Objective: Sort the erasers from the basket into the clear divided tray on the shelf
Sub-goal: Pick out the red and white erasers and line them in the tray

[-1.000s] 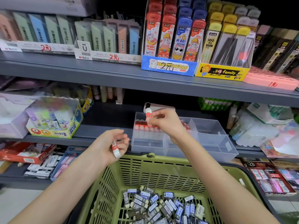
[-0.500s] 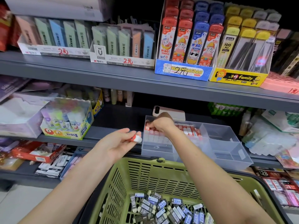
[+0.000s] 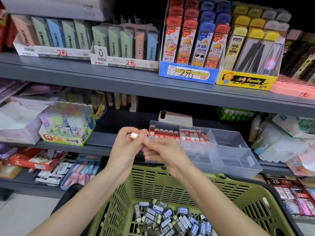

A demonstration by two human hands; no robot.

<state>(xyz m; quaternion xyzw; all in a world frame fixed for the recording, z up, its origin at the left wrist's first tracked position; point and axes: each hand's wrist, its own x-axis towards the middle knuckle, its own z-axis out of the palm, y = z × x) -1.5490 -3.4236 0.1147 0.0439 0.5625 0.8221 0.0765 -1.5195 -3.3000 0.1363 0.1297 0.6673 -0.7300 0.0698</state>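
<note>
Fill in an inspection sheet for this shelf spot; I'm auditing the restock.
Surface: grey shelf carries the clear divided tray.
Job's things: red erasers stand in two tray compartments; dark-sleeved erasers lie in the green basket.
Clutter: phone behind the tray; glue-stick box to its left.
Grippers: left hand pinches a red-sleeved eraser; right hand fingertips meet it, grip unclear.
Cables: nothing seen.
Surroundings: stocked stationery shelves above and below.

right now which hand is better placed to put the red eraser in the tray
Right. The right hand lies just in front of the clear divided tray, fingertips at the red eraser; the left hand pinching it is farther from the tray.
</note>
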